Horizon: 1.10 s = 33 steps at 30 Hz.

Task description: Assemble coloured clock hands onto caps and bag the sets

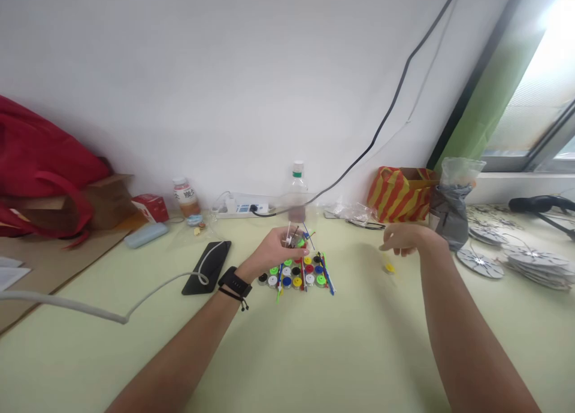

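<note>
Pale green tabletop (pixel 341 353) carries a set of small paint pots (pixel 294 273) near its middle, toward the far edge, with thin brushes (pixel 327 275) lying across the pots, long axes running roughly from near edge to far edge. The left hand (pixel 281 249) clasps a small cluster of brushes (pixel 296 236) pointing upward, tilted to the right. The right hand (pixel 404 239) hovers loosely open above a yellow piece (pixel 390 268).

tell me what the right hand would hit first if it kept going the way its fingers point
The right hand points left, toward the left hand and the brushes it holds over the paint pot set. The table between looks bare, so probably those, though depth is unclear.
</note>
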Motion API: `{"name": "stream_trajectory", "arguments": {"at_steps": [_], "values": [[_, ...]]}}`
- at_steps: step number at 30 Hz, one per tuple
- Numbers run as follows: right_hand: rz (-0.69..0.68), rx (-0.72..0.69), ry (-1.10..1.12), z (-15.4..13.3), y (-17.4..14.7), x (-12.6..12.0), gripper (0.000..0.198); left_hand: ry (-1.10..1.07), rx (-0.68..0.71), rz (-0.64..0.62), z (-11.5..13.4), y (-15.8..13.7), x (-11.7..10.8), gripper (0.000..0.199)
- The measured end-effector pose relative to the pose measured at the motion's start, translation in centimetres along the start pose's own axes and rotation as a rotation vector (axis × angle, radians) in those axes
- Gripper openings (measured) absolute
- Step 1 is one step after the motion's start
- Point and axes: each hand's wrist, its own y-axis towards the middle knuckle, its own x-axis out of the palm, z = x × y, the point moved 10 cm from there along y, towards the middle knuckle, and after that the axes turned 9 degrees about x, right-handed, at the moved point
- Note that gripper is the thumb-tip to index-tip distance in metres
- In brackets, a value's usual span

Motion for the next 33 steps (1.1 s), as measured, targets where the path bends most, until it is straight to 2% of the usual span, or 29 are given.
{"name": "stream_trajectory", "arguments": {"at_steps": [3,5,7,9,10,11,13,16,19,24,27,33], "values": [[-0.084,-0.004,0.008,0.1,1.2,2.6,0.017,0.037,-0.029,0.005,-0.8,0.0,-0.1,0.05],[-0.093,-0.047,0.015,-1.1,1.2,3.1,0.016,0.068,-0.034,0.01,-1.1,0.0,-0.3,0.054],[-0.089,-0.1,0.026,-2.5,0.7,2.5,0.013,0.094,-0.028,0.007,-1.2,0.0,-0.3,0.054],[-0.047,-0.235,0.093,-4.7,-0.6,0.8,0.008,0.117,-0.023,0.003,-1.3,0.1,-0.4,0.054],[-0.001,-0.367,0.168,-6.3,-1.9,-0.5,0.01,0.128,-0.022,0.003,-1.3,0.1,-0.4,0.055],[0.061,-0.515,0.278,-7.9,-3.7,-2.1,0.015,0.138,-0.019,0.006,-1.3,0.1,-0.5,0.054],[0.194,-0.709,0.469,-9.7,-7.3,-5.1,0.026,0.154,-0.009,0.02,-1.2,0.2,-0.6,0.052],[0.374,-0.826,0.771,-10.5,-12.2,-8.3,0.037,0.17,0.021,0.021,-0.8,0.3,-0.4,0.047],[0.47,-0.897,0.886,-11.4,-15.9,-9.1,0.036,0.188,0.04,-0.009,-0.3,0.3,0.0,0.044],[0.483,-0.98,0.879,-13.7,-18.7,-8.3,0.029,0.27,0.093,-0.047,1.0,0.2,0.5,0.035],[0.488,-1.009,0.76,-15.2,-19.4,-7.3,0.027,0.29,0.119,-0.062,1.8,0.1,0.8,0.029],[0.614,-1.007,0.51,-16.3,-20.0,-6.4,0.021,0.315,0.134,-0.071,2.6,0.1,1.1,0.026]]}}
